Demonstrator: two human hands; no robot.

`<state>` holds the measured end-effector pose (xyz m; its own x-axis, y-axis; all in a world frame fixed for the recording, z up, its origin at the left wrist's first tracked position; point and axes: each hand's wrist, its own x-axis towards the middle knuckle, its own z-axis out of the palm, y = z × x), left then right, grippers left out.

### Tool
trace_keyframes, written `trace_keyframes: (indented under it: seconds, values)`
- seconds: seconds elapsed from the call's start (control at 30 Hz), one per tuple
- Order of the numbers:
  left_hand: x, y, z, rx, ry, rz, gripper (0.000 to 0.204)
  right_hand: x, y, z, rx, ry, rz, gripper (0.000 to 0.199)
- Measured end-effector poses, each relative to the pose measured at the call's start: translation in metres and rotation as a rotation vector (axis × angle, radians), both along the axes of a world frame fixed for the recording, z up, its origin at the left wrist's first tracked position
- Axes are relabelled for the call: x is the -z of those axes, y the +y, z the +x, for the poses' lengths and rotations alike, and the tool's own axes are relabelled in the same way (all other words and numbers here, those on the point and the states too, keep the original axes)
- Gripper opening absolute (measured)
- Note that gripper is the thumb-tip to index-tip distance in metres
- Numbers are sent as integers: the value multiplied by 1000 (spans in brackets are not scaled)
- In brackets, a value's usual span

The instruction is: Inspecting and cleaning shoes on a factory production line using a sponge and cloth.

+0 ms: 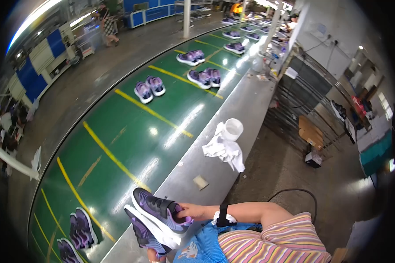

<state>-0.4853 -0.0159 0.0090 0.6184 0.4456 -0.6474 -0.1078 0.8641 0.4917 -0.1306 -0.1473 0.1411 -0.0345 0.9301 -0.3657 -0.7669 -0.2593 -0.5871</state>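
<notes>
A pair of black and purple sneakers with white soles is in my hands at the belt's near edge, their soles facing each other. My right hand (pixel 189 211) reaches into the opening of the upper sneaker (pixel 156 206), fingers partly hidden inside it. Below, the other sneaker (pixel 145 234) lies on its side against the first one's sole. My left hand (pixel 152 254) is at its heel end, mostly hidden by the shoe and cut by the lower edge. A black band with white cloth (pixel 225 215) wraps my right wrist.
Along my side of the green conveyor belt (pixel 131 127) runs a metal ledge (pixel 184 188). On it are a white cup (pixel 232 129), a crumpled white cloth (pixel 226 151) and a small yellowish block (pixel 200 182). Several sneaker pairs (pixel 150 89) stand on the belt; people are farther off.
</notes>
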Motion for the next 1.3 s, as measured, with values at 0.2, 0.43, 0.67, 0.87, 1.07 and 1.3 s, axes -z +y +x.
trace_keyframes:
  seconds: [0.2,0.43,0.67,0.87,1.07,1.3]
  values:
    - [-14,-70,-16,-199,187,254,41,21,-25,23,-32,-83,-209,23]
    - [-53,-68,94,-296,378,493,44,4,-26,26,-59,65,-125,39]
    - [-68,-63,91,-96,419,689,48,2,-22,35,-198,-64,-134,45]
    - [-87,-43,82,137,439,839,51,-3,-23,42,-183,-347,58,66]
    - [-116,-49,87,-29,225,739,47,3,-35,44,-109,-662,165,65]
    - [-116,-49,72,-44,429,1197,48,-3,-40,37,6,-1157,331,54]
